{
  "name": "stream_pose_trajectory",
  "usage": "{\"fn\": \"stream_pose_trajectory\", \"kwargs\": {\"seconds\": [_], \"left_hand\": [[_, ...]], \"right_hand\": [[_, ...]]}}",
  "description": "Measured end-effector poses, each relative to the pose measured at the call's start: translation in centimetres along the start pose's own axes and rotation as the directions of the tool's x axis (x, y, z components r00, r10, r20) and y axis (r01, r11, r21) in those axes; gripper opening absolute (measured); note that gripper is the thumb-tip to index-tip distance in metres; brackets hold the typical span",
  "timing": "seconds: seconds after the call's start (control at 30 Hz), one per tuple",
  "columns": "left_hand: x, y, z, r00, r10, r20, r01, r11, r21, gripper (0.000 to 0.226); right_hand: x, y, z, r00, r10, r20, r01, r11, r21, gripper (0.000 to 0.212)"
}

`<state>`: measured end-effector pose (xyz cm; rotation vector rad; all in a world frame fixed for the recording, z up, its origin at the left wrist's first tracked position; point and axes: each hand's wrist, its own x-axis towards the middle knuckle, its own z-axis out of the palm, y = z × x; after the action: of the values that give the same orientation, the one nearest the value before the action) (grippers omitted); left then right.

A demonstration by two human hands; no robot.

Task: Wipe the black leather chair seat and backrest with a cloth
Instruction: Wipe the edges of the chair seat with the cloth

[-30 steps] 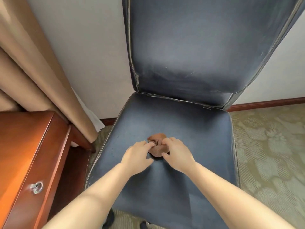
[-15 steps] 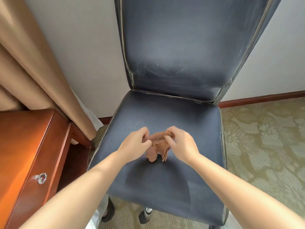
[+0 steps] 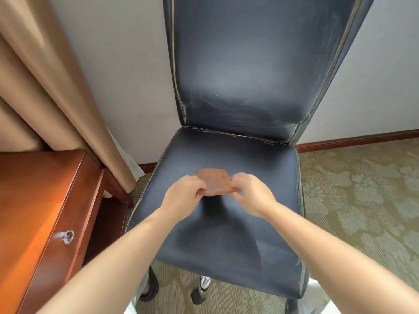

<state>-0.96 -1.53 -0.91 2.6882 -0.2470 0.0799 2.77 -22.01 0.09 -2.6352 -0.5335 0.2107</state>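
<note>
The left hand (image 3: 183, 196) and right hand (image 3: 251, 193) each pinched an edge of the brown cloth (image 3: 214, 181). It was stretched between them above the chair seat (image 3: 226, 234).

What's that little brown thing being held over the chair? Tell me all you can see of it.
The cloth is small, reddish-brown and soft-looking, stretched out fairly flat with a rounded upper edge. The left hand pinches its left side and the right hand its right side. It sits over the middle of the dark seat; whether it touches the seat cannot be told. Its outline is slightly blurred.

Wooden desk (image 3: 34, 200), tan curtain (image 3: 45, 87), patterned carpet (image 3: 362, 200)
</note>
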Motion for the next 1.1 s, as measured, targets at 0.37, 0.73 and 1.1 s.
{"fn": "stream_pose_trajectory", "kwargs": {"seconds": [0.37, 0.73, 1.1], "left_hand": [[-4.7, -1.7, 5.1, 0.890, 0.138, 0.434, -0.235, 0.956, 0.177, 0.030], [-4.3, 0.0, 5.4, 0.897, -0.340, 0.283, 0.408, 0.882, -0.235, 0.023], [-2.1, 0.1, 6.8, 0.905, -0.384, 0.183, 0.408, 0.905, -0.118, 0.045]], "right_hand": [[-3.8, 2.9, 5.8, 0.904, -0.200, 0.377, 0.290, 0.936, -0.200, 0.012], [-2.9, 2.1, 7.0, 0.975, 0.219, 0.045, -0.223, 0.969, 0.110, 0.020], [-1.7, 1.6, 8.2, 0.991, 0.126, 0.033, -0.127, 0.992, 0.027, 0.042]]}}
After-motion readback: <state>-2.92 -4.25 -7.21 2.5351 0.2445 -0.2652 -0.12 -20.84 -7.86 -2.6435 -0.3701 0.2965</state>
